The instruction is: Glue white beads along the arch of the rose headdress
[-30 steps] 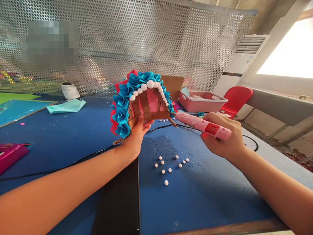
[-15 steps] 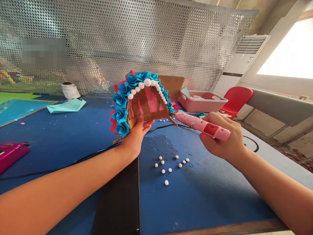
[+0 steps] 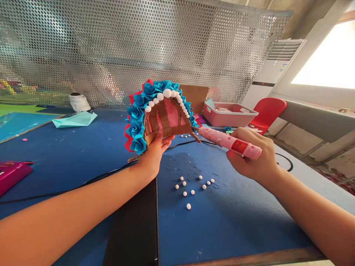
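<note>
My left hand (image 3: 152, 157) grips the lower edge of a cardboard arch (image 3: 177, 130), thumb on its inner side. Blue paper flowers (image 3: 136, 128) and red paper run round the arch's outside, and a row of white balls (image 3: 160, 96) lines its front rim. Wrapped round a pink hot glue gun (image 3: 219, 137), my right hand (image 3: 253, 155) points it left. The gun's tip is at the arch's lower right end, just below the last balls; whether it touches cannot be told. Several loose white balls (image 3: 192, 192) lie on the blue table below.
A black flat panel (image 3: 135, 225) lies under my left forearm. A black cable (image 3: 91, 180) crosses the table (image 3: 235, 225). Behind stand a pink basket (image 3: 230, 117) and a cardboard sheet (image 3: 194, 96). Folded light-blue paper (image 3: 74, 120) and a magenta object (image 3: 13, 175) are at left; a red chair (image 3: 273, 109) is at right.
Almost nothing differs. Both hands, the arch and the glue gun keep their places, with only a very slight shift of the view.
</note>
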The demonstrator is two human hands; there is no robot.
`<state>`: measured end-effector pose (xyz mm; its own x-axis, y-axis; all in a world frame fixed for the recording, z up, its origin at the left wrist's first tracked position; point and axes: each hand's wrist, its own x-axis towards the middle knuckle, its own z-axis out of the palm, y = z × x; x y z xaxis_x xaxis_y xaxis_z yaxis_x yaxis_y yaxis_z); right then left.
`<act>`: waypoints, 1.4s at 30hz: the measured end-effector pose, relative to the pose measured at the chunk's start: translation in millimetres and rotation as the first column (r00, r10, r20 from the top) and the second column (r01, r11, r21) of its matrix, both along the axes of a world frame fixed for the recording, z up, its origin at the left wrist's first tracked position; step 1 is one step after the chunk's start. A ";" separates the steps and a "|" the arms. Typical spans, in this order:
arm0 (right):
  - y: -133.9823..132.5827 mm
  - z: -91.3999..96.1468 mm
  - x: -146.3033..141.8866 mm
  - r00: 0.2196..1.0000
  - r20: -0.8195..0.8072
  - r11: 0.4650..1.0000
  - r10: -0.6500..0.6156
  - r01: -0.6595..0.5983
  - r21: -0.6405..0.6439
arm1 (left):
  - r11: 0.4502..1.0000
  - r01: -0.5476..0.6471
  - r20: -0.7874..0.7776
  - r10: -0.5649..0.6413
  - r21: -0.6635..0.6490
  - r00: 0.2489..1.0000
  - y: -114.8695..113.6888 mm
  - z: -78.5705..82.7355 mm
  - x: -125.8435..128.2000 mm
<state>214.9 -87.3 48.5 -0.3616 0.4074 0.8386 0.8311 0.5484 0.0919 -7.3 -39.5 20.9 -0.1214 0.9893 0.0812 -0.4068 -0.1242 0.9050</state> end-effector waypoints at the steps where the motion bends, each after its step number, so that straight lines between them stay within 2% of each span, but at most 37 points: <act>1: 0.2 0.1 0.3 1.000 0.002 1.000 0.003 -0.003 0.001 | 1.000 -0.001 0.001 0.001 0.002 1.000 -0.2 0.2 0.1; 7: 2.2 -0.9 2.1 0.999 -0.005 0.998 0.047 -0.047 -0.038 | 1.000 -0.016 0.007 0.016 -0.012 1.000 -0.2 0.6 0.1; 17: 0.5 -2.6 1.3 1.000 -0.006 0.999 -0.002 0.001 -0.045 | 0.999 0.002 0.006 -0.002 -0.051 1.000 -1.8 2.9 0.2; 25: 1.9 -2.3 1.6 1.000 -0.003 1.000 0.005 -0.006 -0.012 | 0.999 0.033 -0.003 -0.033 -0.037 0.999 2.3 -4.5 -4.0; 33: 1.9 -1.8 2.9 0.999 -0.019 0.998 0.039 -0.040 -0.038 | 0.999 -0.016 0.005 0.016 -0.049 1.000 -1.2 2.5 -0.1; 42: 2.7 -1.9 4.0 0.997 -0.032 0.995 0.073 -0.075 -0.058 | 0.997 -0.021 0.026 0.023 -0.073 0.999 -0.7 2.4 -0.1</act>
